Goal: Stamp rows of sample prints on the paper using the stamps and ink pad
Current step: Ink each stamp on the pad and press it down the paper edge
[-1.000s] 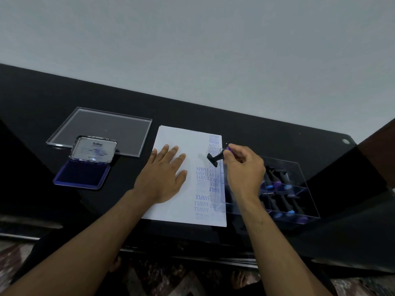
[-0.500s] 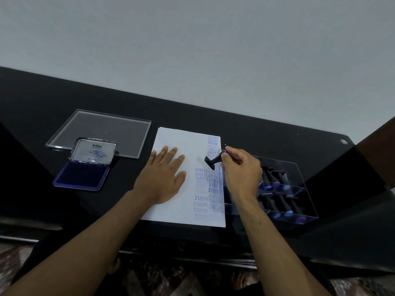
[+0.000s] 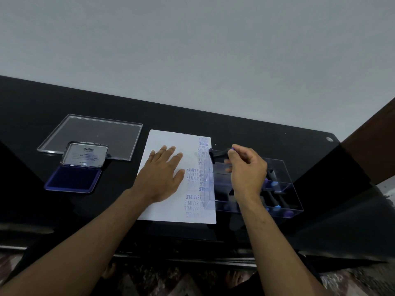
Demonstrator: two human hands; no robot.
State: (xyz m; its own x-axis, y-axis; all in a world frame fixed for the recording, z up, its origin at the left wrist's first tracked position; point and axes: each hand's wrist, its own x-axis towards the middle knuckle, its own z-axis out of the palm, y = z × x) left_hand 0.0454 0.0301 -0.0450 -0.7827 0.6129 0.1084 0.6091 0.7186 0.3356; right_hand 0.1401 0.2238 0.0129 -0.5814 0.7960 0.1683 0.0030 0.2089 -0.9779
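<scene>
A white sheet of paper (image 3: 164,206) lies on the black table, with rows of blue prints down its right side. My left hand (image 3: 162,174) rests flat on the paper, fingers straight. My right hand (image 3: 245,174) pinches a black stamp (image 3: 218,155) by its handle. The stamp lies tilted sideways, its face at the paper's upper right edge, above the near corner of a clear stamp box (image 3: 284,189). An open blue ink pad (image 3: 74,178) sits to the left, its lid (image 3: 85,154) propped up.
A clear plastic lid (image 3: 94,133) lies flat behind the ink pad. The clear stamp box holds several stamps with blue and purple handle tips. The table's far edge runs along a grey wall, and a brown panel (image 3: 372,150) rises at the right.
My right hand has carried the stamp to the right, from over the printed column to the paper's right edge above the box. My left hand stays flat on the paper.
</scene>
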